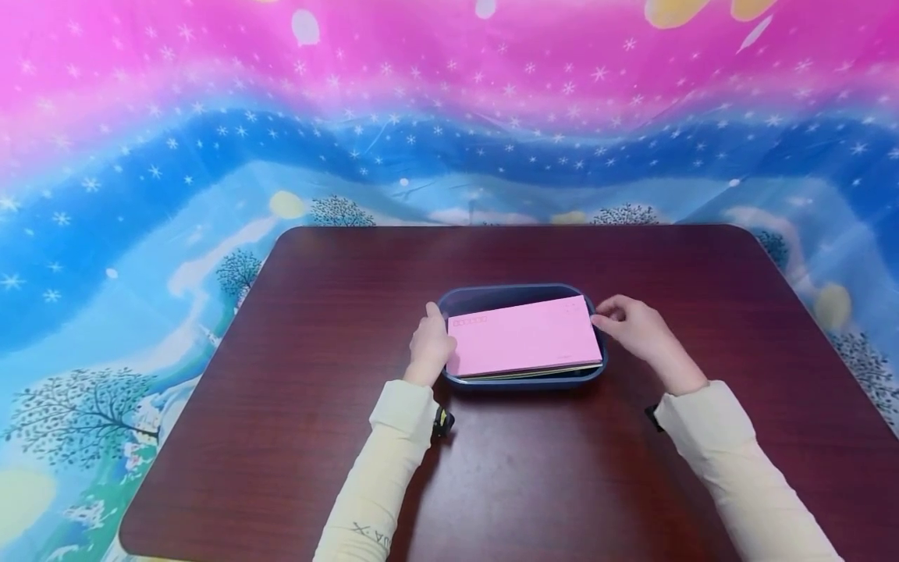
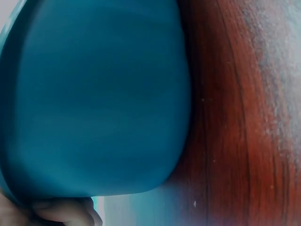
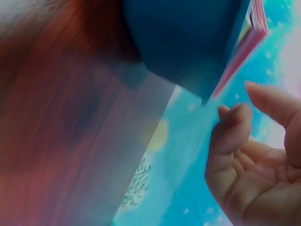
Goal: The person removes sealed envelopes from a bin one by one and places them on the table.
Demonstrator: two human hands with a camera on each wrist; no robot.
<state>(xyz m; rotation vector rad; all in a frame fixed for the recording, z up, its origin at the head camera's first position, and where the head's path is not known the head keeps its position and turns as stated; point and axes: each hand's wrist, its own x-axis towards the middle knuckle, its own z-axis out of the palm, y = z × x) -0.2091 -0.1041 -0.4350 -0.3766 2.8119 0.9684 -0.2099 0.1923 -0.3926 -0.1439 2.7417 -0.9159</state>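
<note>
A dark blue plastic basin [image 1: 523, 383] stands on the table, and it looks teal in the left wrist view. A stack of envelopes lies slanted in it, with a pink envelope [image 1: 523, 339] with small postcode boxes on top. Yellowish and dark edges show beneath the pink one. My left hand [image 1: 431, 343] grips the basin's left end, and its curled fingers [image 2: 70, 212] show under the rim. Beside the basin's right end is my right hand [image 1: 637, 332], thumb and forefinger apart and the other fingers bent. In the right wrist view it holds nothing and is near the envelopes' corner.
The dark red-brown wooden table [image 1: 316, 312] has rounded corners. Behind and around it hangs a pink and blue patterned cloth [image 1: 449, 133]. A small black device [image 1: 442, 421] is at the left wrist.
</note>
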